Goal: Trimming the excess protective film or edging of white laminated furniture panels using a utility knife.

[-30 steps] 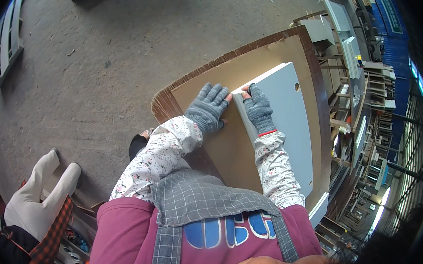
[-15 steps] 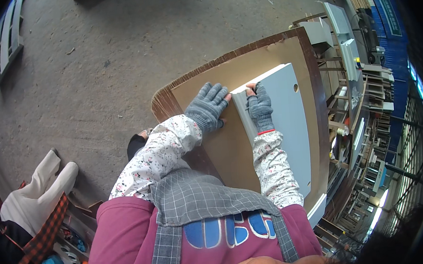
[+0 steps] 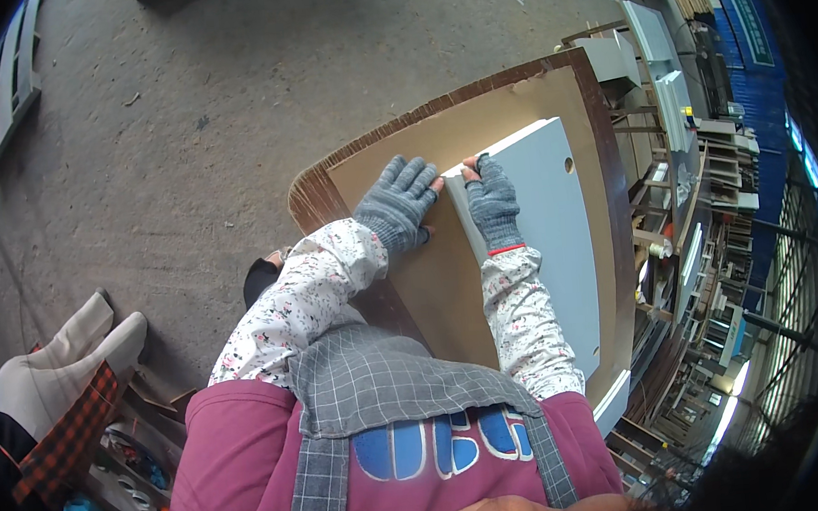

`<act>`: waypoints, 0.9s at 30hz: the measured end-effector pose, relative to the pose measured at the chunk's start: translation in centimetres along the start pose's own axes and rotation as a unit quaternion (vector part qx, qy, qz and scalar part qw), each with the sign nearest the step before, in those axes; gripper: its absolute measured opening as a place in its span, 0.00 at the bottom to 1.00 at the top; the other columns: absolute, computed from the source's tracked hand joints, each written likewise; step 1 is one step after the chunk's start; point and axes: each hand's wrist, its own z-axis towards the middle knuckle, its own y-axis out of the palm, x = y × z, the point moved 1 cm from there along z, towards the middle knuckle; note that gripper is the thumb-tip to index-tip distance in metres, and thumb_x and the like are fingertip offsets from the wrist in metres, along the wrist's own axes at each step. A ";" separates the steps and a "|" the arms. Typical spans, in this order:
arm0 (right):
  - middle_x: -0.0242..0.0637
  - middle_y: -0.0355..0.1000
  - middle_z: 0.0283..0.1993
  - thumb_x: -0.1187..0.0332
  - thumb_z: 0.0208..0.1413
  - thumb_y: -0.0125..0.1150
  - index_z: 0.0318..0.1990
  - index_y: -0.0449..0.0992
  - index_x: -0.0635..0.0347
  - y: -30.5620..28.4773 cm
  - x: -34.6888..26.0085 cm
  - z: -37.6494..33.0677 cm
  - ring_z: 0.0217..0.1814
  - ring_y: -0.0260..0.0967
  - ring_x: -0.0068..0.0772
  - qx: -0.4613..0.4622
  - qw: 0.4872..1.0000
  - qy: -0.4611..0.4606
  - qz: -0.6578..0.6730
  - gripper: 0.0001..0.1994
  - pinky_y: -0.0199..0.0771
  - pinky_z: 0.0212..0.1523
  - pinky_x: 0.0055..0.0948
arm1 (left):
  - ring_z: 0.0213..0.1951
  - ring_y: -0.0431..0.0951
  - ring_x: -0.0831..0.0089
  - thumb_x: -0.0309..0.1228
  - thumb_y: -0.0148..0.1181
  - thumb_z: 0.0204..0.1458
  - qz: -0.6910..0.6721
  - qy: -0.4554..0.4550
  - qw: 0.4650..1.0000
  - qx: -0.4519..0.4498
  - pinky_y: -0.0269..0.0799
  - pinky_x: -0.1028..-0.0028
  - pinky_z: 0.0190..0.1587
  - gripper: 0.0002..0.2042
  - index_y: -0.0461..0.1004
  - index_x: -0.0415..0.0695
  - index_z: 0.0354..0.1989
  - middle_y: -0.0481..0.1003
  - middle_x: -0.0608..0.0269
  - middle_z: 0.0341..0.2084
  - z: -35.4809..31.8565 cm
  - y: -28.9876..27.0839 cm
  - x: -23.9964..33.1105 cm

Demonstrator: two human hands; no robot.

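A white panel (image 3: 547, 235) with a ridged, stepped edge lies flat on a cardboard-covered table (image 3: 368, 163). It has a round hole near its far right corner and another near its close end. My left hand (image 3: 397, 204), in a grey fingertip-less glove, rests open on the cardboard, its fingertips by the panel's far left corner. My right hand (image 3: 493, 201), gloved alike, lies over the panel close to that corner. Its fingers are curled in with the thumb at the left edge. Whatever they may pinch is hidden.
Racks with more white boards (image 3: 674, 110) stand beyond the table's right side. At the lower left is another person's light-clothed leg (image 3: 53, 365) beside a red-and-black checked cloth (image 3: 68, 436). A slatted wooden frame (image 3: 13, 80) lies on the concrete floor at the far left.
My right hand has slid slightly left, toward the panel's left edge. My left hand stays in place beside the panel. The person at lower left has shifted a little.
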 end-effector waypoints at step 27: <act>0.35 0.68 0.29 0.67 0.53 0.49 0.34 0.68 0.59 1.1 0.7 -1.7 0.32 0.65 0.29 0.148 0.979 0.092 0.103 0.07 0.67 0.36 0.28 | 0.59 0.49 0.59 0.49 0.56 0.37 0.025 0.016 0.999 0.040 0.38 0.60 0.61 0.34 0.59 0.41 0.53 0.55 0.56 0.55 0.6 -0.8 0.9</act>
